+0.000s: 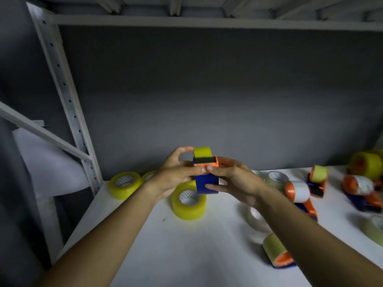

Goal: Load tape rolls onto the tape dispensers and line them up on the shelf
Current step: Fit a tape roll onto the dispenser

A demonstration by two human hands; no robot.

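- A loaded blue-and-orange dispenser [276, 253] is lying nearest the camera on the white shelf surface [186, 255], partly hidden behind the right forearm, carrying a yellowish roll.
- A clear tape roll [256, 219] is resting just beyond it, blurred, under the right wrist.
- A yellow tape roll [189, 204] is sitting flat on the shelf, directly below the two hands.
- The right hand [236, 182] is gripping the blue-and-orange tape dispenser [207, 177] above the shelf, fingers curled around its blue body and orange top edge.
- The left hand [176, 172] is closing on the same dispenser from the other side, thumb and forefinger pinching the yellow roll [202, 152] standing up out of its top.
- Further right, a dispenser with a white roll [298, 193], another with a yellowish roll [318, 179] and a third with a white roll [361, 189] are lying well apart on the shelf.
- Against the grey back wall [207, 90], two more yellow rolls [124, 184] are lying side by side at the left, near the perforated metal upright [62, 79].
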